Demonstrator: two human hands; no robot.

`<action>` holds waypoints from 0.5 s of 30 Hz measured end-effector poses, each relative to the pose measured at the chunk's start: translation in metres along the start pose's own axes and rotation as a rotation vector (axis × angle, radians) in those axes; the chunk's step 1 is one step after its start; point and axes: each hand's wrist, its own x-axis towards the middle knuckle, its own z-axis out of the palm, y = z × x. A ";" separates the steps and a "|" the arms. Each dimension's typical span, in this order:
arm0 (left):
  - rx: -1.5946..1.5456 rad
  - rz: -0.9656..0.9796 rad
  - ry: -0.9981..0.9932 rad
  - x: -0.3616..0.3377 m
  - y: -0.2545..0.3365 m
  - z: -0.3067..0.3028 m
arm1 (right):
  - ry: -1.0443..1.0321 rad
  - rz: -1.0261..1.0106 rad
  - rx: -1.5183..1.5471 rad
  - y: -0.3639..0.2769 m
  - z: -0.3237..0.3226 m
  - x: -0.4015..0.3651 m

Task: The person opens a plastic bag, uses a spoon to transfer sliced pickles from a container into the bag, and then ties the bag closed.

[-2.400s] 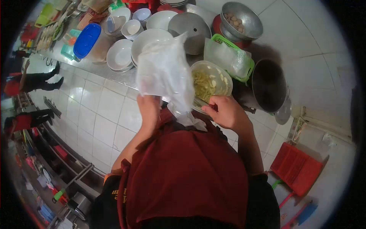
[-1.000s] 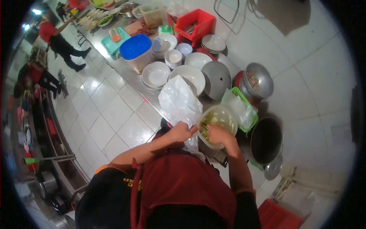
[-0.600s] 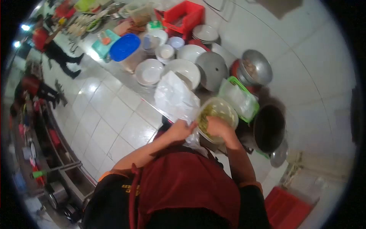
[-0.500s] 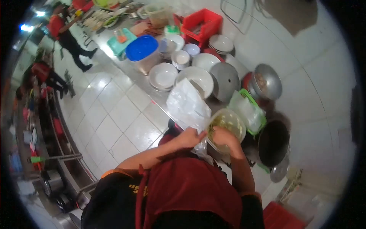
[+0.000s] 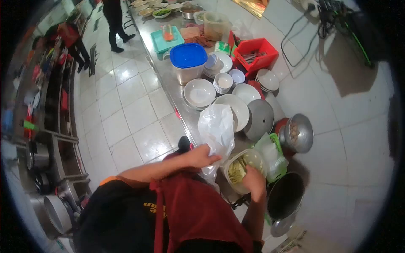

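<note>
My left hand (image 5: 201, 156) is closed on the edge of a clear-white plastic bag (image 5: 216, 126), which hangs over the counter's front edge. To its right stands a translucent square tub (image 5: 228, 184) holding shredded pale-green food (image 5: 237, 172). Inside the tub's right side, my right hand (image 5: 254, 180) has its fingers curled down at the food; what they pinch is hidden. A green basket (image 5: 278, 168) lined with clear plastic sits just beyond the tub.
White bowls (image 5: 199, 92), a blue-lidded container (image 5: 189, 57) and a round grey lid (image 5: 258, 120) crowd the counter. A red cutlery bin (image 5: 257, 55) stands by the wall. A dark wok (image 5: 286, 196) and a metal bowl (image 5: 298, 133) lie right. Two people stand far left.
The camera view has shifted, so the counter appears lower and further right. My left hand has drawn away from the tub's rim, while my right hand has moved to the tub's near right side.
</note>
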 end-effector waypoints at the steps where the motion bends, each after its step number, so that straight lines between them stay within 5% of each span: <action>1: 0.045 -0.059 0.007 0.006 -0.015 -0.007 | 0.006 -0.005 0.024 0.002 -0.004 -0.002; 5: -0.044 0.079 -0.154 -0.010 0.020 -0.096 | 0.060 -0.042 0.076 0.020 0.005 -0.008; 7: 0.196 0.290 -0.090 -0.011 0.012 -0.136 | 0.009 -0.011 0.104 0.006 -0.019 -0.020; 10: 0.275 0.394 0.247 -0.030 0.034 -0.215 | -0.074 0.031 0.091 -0.018 -0.057 -0.020; 14: 0.330 0.433 0.657 -0.061 0.062 -0.332 | 0.039 -0.201 0.239 -0.119 -0.130 0.006; 15: 0.378 0.600 0.716 -0.066 0.065 -0.357 | -0.002 -0.301 0.286 -0.147 -0.144 0.021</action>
